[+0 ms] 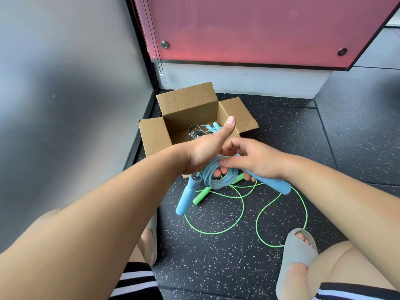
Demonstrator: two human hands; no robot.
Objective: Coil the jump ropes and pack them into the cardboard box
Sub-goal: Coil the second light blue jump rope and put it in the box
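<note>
A blue jump rope (218,178) is wound in a coil around the fingers of my left hand (203,150), thumb raised. One blue handle (186,198) hangs down from the coil. My right hand (253,161) grips the other blue handle (272,184) and pinches the coil with its thumb. An open cardboard box (155,135) stands just beyond my hands, with a coiled grey rope (195,133) and light blue handles (213,127) inside. A green jump rope (240,213) lies loose on the floor below my hands, its green handles (201,195) beside the box.
The floor is dark speckled rubber matting (216,256). A grey wall (65,83) runs along the left and a pink panel (259,29) stands behind the box. My feet in grey slides (296,252) rest at either side of the green rope.
</note>
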